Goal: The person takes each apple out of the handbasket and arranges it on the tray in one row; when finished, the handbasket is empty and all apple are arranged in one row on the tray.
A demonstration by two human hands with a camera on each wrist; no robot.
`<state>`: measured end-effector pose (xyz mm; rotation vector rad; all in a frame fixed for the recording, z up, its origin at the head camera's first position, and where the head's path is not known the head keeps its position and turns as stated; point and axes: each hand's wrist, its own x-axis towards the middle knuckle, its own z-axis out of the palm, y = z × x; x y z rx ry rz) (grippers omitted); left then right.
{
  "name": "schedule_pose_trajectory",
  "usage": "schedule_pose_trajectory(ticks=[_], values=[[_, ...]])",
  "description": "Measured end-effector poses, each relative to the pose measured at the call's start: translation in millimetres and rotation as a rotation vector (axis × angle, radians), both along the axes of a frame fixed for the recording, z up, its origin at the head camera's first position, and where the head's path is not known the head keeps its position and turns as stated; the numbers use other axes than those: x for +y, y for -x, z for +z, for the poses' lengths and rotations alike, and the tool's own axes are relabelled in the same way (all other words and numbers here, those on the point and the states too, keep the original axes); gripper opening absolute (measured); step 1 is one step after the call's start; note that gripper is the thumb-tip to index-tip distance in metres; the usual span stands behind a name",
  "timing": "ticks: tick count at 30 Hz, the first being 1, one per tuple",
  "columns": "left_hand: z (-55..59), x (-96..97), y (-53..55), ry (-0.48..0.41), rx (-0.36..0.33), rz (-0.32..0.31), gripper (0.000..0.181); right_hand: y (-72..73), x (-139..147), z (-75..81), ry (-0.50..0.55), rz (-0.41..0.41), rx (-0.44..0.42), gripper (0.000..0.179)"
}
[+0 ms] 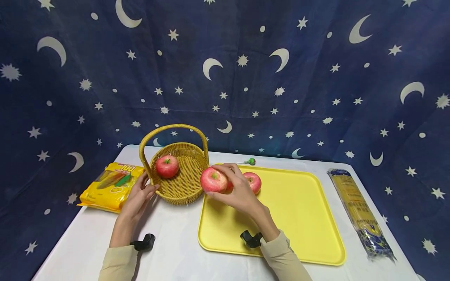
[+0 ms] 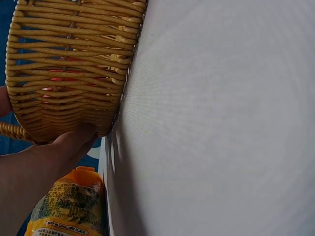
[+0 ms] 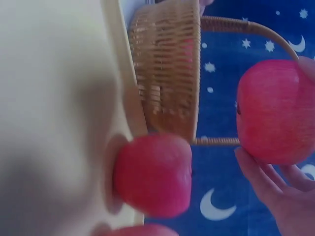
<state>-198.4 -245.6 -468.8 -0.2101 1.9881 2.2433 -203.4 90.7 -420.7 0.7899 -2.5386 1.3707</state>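
My right hand (image 1: pixel 242 195) grips a red apple (image 1: pixel 213 179) between thumb and fingers, raised over the left edge of a yellow tray (image 1: pixel 291 214). In the right wrist view the held apple (image 3: pixel 275 110) is well apart from an apple (image 3: pixel 153 174) on the tray. Another apple (image 1: pixel 253 182) sits on the tray behind my right hand, with one more partly hidden beside it. A wicker basket (image 1: pixel 179 200) with a tall handle stands left of the tray, one apple (image 1: pixel 166 166) inside. My left hand (image 1: pixel 138 199) holds the basket's left side, thumb near the rim.
A yellow food packet (image 1: pixel 112 187) lies left of the basket, close to my left hand. Along the right of the white table (image 1: pixel 172 242) lies a long pack of what looks like noodles (image 1: pixel 360 214). A small green-topped item (image 1: pixel 250 161) is behind the tray.
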Motion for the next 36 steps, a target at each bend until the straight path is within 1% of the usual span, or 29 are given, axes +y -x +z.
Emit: schedule_pose_trajectory(ticks=[5, 13, 23, 28, 36], values=[[1.2, -0.6, -0.4, 0.004, -0.009, -0.001, 0.086, -6.8, 22.0, 1.8, 0.000, -0.024, 0.051, 0.071], [5.4, -1.6, 2.6, 0.013, -0.002, -0.017, 0.086, -14.4, 57.2, -3.5, 0.005, -0.098, 0.082, 0.073], [3.5, -1.2, 1.4, 0.014, -0.039, 0.004, 0.087, -14.4, 97.0, -2.0, -0.030, -0.164, 0.030, 0.075], [2.1, -0.9, 1.2, 0.007, -0.036, 0.000, 0.087, -15.9, 116.5, -1.8, -0.024, -0.221, 0.026, 0.075], [2.2, 1.2, -0.6, 0.011, -0.052, 0.002, 0.087, -12.5, 141.2, -5.7, -0.046, -0.295, 0.012, 0.074]])
